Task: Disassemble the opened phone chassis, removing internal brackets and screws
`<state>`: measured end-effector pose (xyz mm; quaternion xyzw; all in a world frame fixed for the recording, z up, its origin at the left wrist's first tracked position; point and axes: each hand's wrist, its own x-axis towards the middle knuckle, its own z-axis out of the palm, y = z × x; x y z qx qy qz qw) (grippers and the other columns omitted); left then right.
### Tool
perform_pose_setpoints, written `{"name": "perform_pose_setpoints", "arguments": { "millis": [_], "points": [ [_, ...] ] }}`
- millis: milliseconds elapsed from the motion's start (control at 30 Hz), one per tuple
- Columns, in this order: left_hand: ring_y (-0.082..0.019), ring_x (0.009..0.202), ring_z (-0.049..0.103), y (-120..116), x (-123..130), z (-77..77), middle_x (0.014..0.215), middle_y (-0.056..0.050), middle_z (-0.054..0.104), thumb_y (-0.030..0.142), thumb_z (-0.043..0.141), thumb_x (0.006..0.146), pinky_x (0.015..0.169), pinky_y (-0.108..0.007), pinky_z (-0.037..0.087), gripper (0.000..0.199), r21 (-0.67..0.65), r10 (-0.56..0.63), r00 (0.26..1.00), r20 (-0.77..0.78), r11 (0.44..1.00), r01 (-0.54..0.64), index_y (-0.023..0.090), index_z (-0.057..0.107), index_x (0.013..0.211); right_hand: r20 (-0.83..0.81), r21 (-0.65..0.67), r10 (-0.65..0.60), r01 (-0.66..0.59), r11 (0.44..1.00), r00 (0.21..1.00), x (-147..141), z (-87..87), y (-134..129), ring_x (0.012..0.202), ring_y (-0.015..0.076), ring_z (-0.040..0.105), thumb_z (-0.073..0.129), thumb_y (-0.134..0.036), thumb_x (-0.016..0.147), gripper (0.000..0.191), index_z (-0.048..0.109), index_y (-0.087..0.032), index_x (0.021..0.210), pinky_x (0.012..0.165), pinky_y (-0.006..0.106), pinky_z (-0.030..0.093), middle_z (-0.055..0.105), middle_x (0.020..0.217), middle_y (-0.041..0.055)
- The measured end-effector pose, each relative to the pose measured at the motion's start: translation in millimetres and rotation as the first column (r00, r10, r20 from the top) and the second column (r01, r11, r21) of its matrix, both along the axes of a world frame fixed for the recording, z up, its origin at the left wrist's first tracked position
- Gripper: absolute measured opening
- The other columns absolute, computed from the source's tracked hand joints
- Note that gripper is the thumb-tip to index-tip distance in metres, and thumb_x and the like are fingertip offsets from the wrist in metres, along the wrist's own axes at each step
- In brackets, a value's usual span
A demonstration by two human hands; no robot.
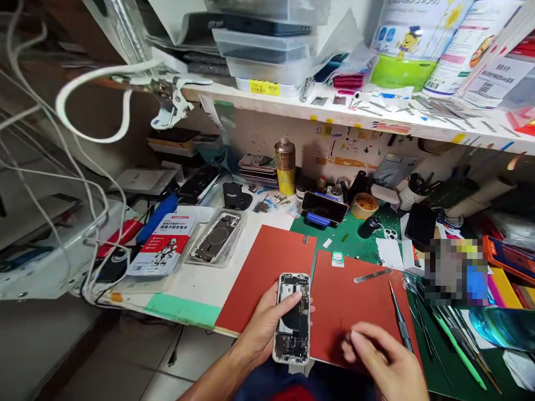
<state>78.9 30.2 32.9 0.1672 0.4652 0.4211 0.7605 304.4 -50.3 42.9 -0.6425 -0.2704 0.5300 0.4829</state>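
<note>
An opened smartphone (295, 342), its back off and inner parts showing, lies in my left hand (267, 314). My left thumb presses on the upper part of its insides, and fingertips wrap round the far edge. To the right, over the red-brown mat (346, 301), my right hand (382, 356) is closed with thumb and fingertips together. Whatever it may pinch is too small or hidden to make out. A screwdriver-like pen tool (401, 320) lies just beyond that hand. Farther up the mat is a flat metal blade (371, 275).
A second red-brown mat (267, 262) lies at left. Behind stand a phone on a blue stand (324, 207) and a spray can (285, 167). A phone back housing (215, 236) and battery box (165, 245) sit left. Tweezers and a green tool (460, 345) lie right. A shelf (292, 106) overhangs.
</note>
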Motion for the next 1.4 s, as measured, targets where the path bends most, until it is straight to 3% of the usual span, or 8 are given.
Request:
{"name": "perform_pose_setpoints", "arguments": {
  "millis": [67, 167, 333, 567, 867, 1067, 1400],
  "points": [
    [-0.025, 0.077, 0.08, 0, -1, -1.0, 0.089, -0.008, 0.08, 0.041, 0.101, 0.071, 0.066, -0.03, 0.065, 0.055, -0.024, 0.0, 1.0, 0.005, 1.0, 0.001, 0.016, 0.067, 0.108, -0.117, 0.011, -0.064, 0.065, 0.998, 0.991, -33, 10.3, 29, 0.081, 0.0316, 0.082, 0.098, -0.058, 0.065, 0.05, 0.083, -0.019, 0.093, 0.08, 0.041, 0.069, 0.082, 0.086, 0.0125],
    [-0.021, 0.072, 0.079, 0, -1, -1.1, 0.089, -0.006, 0.079, 0.042, 0.103, 0.068, 0.066, -0.028, 0.065, 0.058, -0.054, 0.007, 1.0, 0.013, 0.999, -0.007, 0.017, 0.068, 0.107, -0.168, 0.048, -0.185, 0.195, 0.98, 0.968, -69, 8.3, 56, 0.088, 0.0295, 0.083, 0.095, -0.055, 0.073, 0.05, 0.08, -0.018, 0.102, 0.08, 0.038, 0.07, 0.084, 0.095, 0.0124],
    [-0.019, 0.063, 0.076, 0, -4, 3.0, 0.089, -0.006, 0.078, 0.045, 0.1, 0.071, 0.059, -0.026, 0.063, 0.055, -0.083, -0.001, 1.0, 0.028, 0.997, 0.003, 0.016, 0.068, 0.106, -0.217, 0.03, -0.236, 0.249, 0.968, 0.947, -93, -6.8, 53, 0.089, 0.0265, 0.083, 0.093, -0.05, 0.08, 0.044, 0.079, -0.018, 0.106, 0.078, 0.033, 0.07, 0.084, 0.098, 0.0115],
    [-0.018, 0.059, 0.074, 1, -5, 5.6, 0.075, -0.006, 0.077, 0.047, 0.101, 0.069, 0.055, -0.023, 0.058, 0.054, -0.085, -0.017, 0.999, 0.047, 0.996, 0.021, 0.016, 0.069, 0.099, -0.189, -0.02, -0.299, 0.301, 0.954, 0.935, -104, 0.3, 53, 0.075, 0.0238, 0.081, 0.096, -0.053, 0.073, 0.045, 0.082, -0.018, 0.097, 0.063, 0.028, 0.067, 0.084, 0.088, 0.0099],
    [-0.016, 0.056, 0.071, 5, -1, 5.2, 0.081, -0.007, 0.08, 0.046, 0.1, 0.07, 0.055, -0.024, 0.057, 0.052, -0.073, -0.013, 1.0, 0.01, 0.997, 0.014, 0.016, 0.072, 0.101, -0.166, -0.023, -0.277, 0.277, 0.961, 0.946, -104, 4.0, 59, 0.07, 0.0221, 0.079, 0.094, -0.058, 0.071, 0.047, 0.083, -0.018, 0.092, 0.06, 0.026, 0.065, 0.083, 0.084, 0.0103],
    [-0.02, 0.058, 0.074, 4, 0, 2.8, 0.082, -0.008, 0.08, 0.047, 0.099, 0.072, 0.056, -0.026, 0.058, 0.052, -0.054, -0.01, 1.0, -0.004, 0.998, 0.009, 0.016, 0.07, 0.102, -0.15, -0.023, -0.284, 0.283, 0.959, 0.947, -102, 7.1, 59, 0.064, 0.0208, 0.076, 0.095, -0.059, 0.069, 0.047, 0.084, -0.018, 0.089, 0.055, 0.027, 0.064, 0.083, 0.084, 0.0098],
    [-0.022, 0.063, 0.077, 2, 1, 1.7, 0.085, -0.01, 0.081, 0.05, 0.098, 0.072, 0.058, -0.027, 0.059, 0.056, -0.032, -0.039, 0.999, -0.027, 0.999, 0.038, 0.017, 0.067, 0.104, -0.095, -0.037, -0.263, 0.261, 0.965, 0.96, -97, -10.1, 53, 0.067, 0.021, 0.076, 0.094, -0.057, 0.073, 0.046, 0.084, -0.018, 0.095, 0.059, 0.028, 0.064, 0.083, 0.087, 0.0099]
  ]
}}
